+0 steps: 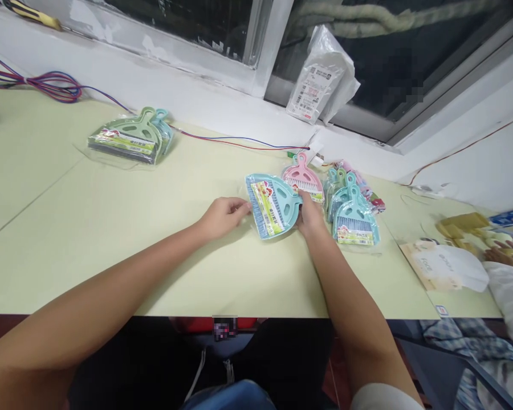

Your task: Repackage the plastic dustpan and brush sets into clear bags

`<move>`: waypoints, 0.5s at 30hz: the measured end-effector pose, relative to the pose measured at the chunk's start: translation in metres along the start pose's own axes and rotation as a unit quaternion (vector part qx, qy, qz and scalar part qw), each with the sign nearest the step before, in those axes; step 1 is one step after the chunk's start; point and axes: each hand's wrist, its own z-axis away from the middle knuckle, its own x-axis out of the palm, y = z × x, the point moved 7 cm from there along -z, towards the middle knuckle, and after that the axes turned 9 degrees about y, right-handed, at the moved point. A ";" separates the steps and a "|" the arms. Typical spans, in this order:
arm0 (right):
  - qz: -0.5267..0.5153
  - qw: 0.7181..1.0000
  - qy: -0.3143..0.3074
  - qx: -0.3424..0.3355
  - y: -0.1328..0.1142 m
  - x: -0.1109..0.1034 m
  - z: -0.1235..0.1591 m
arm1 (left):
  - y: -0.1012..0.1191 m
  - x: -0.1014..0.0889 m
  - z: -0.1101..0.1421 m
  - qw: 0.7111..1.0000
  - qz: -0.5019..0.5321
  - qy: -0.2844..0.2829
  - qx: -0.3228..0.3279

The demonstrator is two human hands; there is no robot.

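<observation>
A light-blue dustpan and brush set, in clear wrap with a yellow-green label, is held tilted just above the table with its handle to the right. My right hand is closed around the handle. At the brush edge on the other side, my left hand pinches the wrap between thumb and fingers. Behind the held set lies a pink dustpan and brush set. Right of my right hand is another blue dustpan set, overlapping further sets, one with a green handle.
A green dustpan set lies on a blue one at the back left. Red and blue wires run along the wall. A white package stands on the sill. To the right are a printed bag and another person's hand.
</observation>
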 end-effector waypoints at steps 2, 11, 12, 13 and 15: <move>-0.007 1.000 -0.005 0.001 0.000 0.003 0.008 | -0.004 0.002 -0.002 0.997 0.062 0.004 -0.036; -0.050 0.998 -0.011 -0.045 -0.010 0.005 0.031 | -0.002 -0.023 -0.005 0.976 0.129 0.170 -0.036; -0.051 0.998 -0.003 -0.046 -0.011 0.004 0.030 | 0.000 -0.025 -0.004 0.977 0.115 0.180 -0.022; -0.051 0.998 0.003 -0.048 -0.011 0.003 0.030 | 0.003 -0.027 -0.003 0.978 0.097 0.182 -0.010; -0.054 0.997 0.014 -0.050 -0.012 0.002 0.030 | 0.007 -0.027 -0.001 0.983 0.062 0.174 0.003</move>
